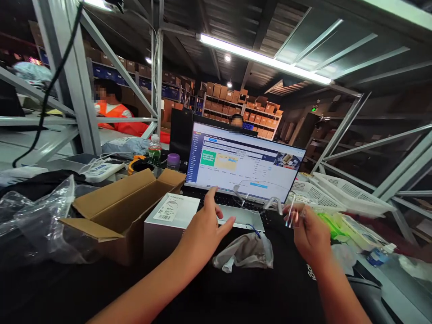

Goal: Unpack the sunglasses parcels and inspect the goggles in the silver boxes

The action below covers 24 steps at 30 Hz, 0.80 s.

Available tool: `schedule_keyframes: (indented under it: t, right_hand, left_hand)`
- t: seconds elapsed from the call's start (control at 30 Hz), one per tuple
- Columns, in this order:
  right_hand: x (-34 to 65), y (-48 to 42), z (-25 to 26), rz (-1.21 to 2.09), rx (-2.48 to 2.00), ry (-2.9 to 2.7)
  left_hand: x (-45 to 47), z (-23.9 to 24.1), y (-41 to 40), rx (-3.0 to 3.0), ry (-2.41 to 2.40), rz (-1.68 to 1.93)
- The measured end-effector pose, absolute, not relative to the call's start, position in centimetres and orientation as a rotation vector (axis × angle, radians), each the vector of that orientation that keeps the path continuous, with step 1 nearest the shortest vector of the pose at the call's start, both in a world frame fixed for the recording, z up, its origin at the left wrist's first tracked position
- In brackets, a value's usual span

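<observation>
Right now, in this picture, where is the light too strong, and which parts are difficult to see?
Head view: the ceiling tube glares white; the screen is bright, its small text mostly unreadable. Head view: the mat sinks into near-black. Head view: the clear glasses at the right hand are hard to make out against the screen.

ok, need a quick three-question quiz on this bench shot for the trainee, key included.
1. True or false: the brown carton stands with its top open.
2. What sits to the right of the lit screen?
A) The brown carton
B) White baskets
C) A purple-lidded container
3. Which hand holds the clear glasses?

Key:
1. True.
2. B.
3. The right hand; the left hand is open, fingers spread.
</observation>
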State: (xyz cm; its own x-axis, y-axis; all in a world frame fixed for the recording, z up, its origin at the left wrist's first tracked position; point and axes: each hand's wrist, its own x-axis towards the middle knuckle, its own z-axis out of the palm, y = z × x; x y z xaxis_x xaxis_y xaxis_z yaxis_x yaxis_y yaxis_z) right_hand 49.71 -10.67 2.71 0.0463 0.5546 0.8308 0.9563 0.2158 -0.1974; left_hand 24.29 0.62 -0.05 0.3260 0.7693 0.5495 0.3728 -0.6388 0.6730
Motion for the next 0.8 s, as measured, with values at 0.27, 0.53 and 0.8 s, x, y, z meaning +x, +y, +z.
schedule_keyframes:
  t: [0.27, 0.53, 0.8]
  right_hand:
    - [48.7, -13.8, 2.0, -0.087, -1.581, -1.618]
    - [44.6, -13.4, -1.3, 0.896, -1.115, -1.248]
    - [46.8, -14.0, -2.5, 0.923, -1.172, -1.235]
  left_hand:
    - [24.3, 0.8, -1.9, 2.102, 0.420, 1.273]
    - [25.7, -0.3, -3.7, 1.349, 0.094, 1.120]
    - [26.0, 0.0, -1.9, 1.490, 0.327, 0.983]
